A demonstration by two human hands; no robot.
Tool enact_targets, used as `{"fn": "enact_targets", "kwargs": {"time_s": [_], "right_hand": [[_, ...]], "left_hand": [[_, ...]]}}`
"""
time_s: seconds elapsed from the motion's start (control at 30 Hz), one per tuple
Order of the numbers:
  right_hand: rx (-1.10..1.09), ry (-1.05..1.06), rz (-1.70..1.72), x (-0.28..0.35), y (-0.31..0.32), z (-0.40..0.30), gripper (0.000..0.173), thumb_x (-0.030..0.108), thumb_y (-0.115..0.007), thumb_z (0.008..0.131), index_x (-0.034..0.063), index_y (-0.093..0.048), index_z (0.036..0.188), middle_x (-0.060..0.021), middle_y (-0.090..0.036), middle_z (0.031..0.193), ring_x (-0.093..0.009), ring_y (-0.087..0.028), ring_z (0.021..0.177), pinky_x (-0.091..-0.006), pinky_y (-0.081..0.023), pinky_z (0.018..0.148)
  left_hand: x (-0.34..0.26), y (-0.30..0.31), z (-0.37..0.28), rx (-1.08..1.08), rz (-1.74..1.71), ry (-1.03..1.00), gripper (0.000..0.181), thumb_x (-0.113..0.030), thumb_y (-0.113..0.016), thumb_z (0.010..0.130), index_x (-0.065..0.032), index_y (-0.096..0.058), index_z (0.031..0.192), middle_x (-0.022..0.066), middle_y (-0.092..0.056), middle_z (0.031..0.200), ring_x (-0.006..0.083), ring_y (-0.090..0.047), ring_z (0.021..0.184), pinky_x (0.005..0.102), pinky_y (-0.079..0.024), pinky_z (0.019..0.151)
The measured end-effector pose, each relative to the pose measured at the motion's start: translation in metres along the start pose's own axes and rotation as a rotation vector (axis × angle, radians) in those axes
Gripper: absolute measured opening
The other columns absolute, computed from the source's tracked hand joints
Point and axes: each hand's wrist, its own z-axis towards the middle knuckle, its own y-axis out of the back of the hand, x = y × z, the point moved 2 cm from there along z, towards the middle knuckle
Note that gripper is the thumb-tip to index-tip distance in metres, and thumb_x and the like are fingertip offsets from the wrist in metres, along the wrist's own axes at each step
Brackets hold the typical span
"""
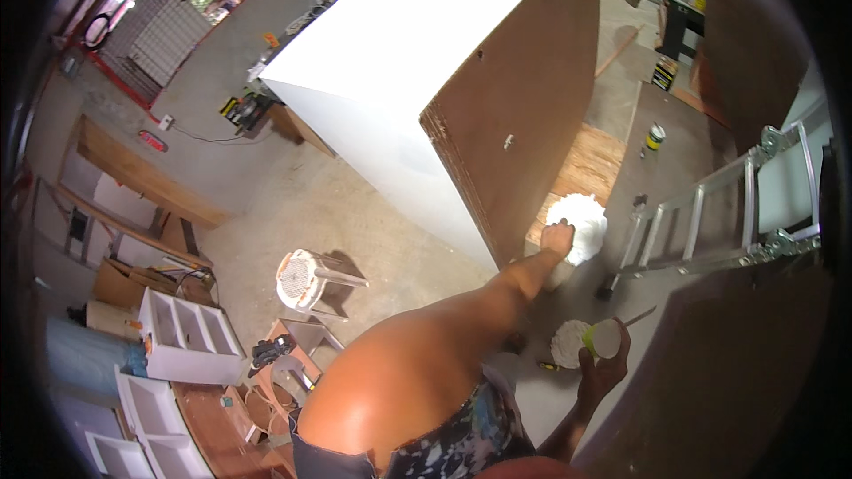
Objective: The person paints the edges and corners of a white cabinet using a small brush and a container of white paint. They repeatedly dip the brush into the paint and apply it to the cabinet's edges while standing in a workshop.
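My left hand (558, 239) reaches forward, its fingers curled on the near edge of a bright white crumpled bundle (586, 229) that looks like a plastic bag. Glare hides its detail. In my right hand (602, 369) is a small tub with a pale round face (606, 339) and a yellow-green side. A thin flat blade (640, 317), like that of a putty knife, sticks out past my right fingers. Beside the tub is a round mass of lumpy white material (570, 344). A yellow-and-black tool handle (549, 366) lies by it.
A large cabinet-like box (512, 113) with white and brown faces stands ahead. An aluminium ladder (699, 213) leans at the right. A small green-labelled can (655, 136) sits on a brown panel (672, 166). On the left are a plastic stool (299, 279) and white shelf units (190, 332).
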Motion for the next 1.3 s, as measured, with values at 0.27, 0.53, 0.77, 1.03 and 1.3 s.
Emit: {"fn": "enact_targets", "kwargs": {"time_s": [0.27, 0.53, 0.77, 1.03, 1.3], "right_hand": [[0.055, -0.03, 0.053, -0.025, 0.004, -0.001, 0.071, 0.012, -0.078, 0.068, -0.0016, -0.056, 0.134, -0.0124, -0.057, 0.134, -0.026, -0.056, 0.124, -0.0397, -0.042, 0.109], [0.072, -0.027, 0.11, -0.028, 0.006, 0.008, 0.07, 0.015, -0.08, 0.068, -0.0023, -0.058, 0.132, -0.0133, -0.057, 0.134, -0.027, -0.056, 0.125, -0.0417, -0.042, 0.11], [0.13, -0.034, 0.144, -0.02, -0.006, 0.018, 0.07, 0.013, -0.078, 0.067, -0.0021, -0.057, 0.133, -0.0125, -0.057, 0.133, -0.026, -0.056, 0.123, -0.0401, -0.044, 0.107], [0.23, -0.017, -0.058, -0.007, -0.02, 0.026, 0.073, 0.013, -0.079, 0.067, -0.0001, -0.055, 0.135, -0.0116, -0.059, 0.127, -0.025, -0.058, 0.117, -0.039, -0.045, 0.105], [0.209, -0.029, 0.075, -0.018, -0.026, 0.032, 0.075, 0.019, -0.083, 0.066, 0.0003, -0.056, 0.134, -0.0128, -0.06, 0.129, -0.028, -0.059, 0.121, -0.0408, -0.046, 0.105]], "left_hand": [[0.011, 0.007, 0.006, 0.01, -0.107, 0.13, 0.021, -0.009, -0.055, 0.089, -0.0017, -0.067, 0.104, 0.0225, -0.07, 0.103, 0.0375, -0.07, 0.096, 0.0473, -0.056, 0.082], [0.014, -0.008, -0.002, -0.072, -0.073, 0.034, 0.021, -0.008, -0.054, 0.09, -0.0077, -0.068, 0.105, 0.0209, -0.067, 0.101, 0.0367, -0.069, 0.094, 0.0479, -0.055, 0.082], [0.029, -0.01, 0.013, -0.127, -0.127, 0.064, 0.016, -0.008, -0.054, 0.09, -0.0033, -0.066, 0.098, 0.0232, -0.067, 0.101, 0.0381, -0.069, 0.091, 0.0481, -0.056, 0.079], [0.023, -0.006, 0.007, -0.058, -0.095, 0.012, 0.017, -0.007, -0.052, 0.091, -0.0033, -0.066, 0.099, 0.023, -0.066, 0.108, 0.038, -0.07, 0.09, 0.0479, -0.057, 0.078], [-0.009, 0.031, -0.038, -0.135, -0.404, 0.135, 0.014, -0.01, -0.051, 0.094, -0.0018, -0.06, 0.099, 0.0219, -0.061, 0.096, 0.0381, -0.065, 0.097, 0.0521, -0.054, 0.082]]}}
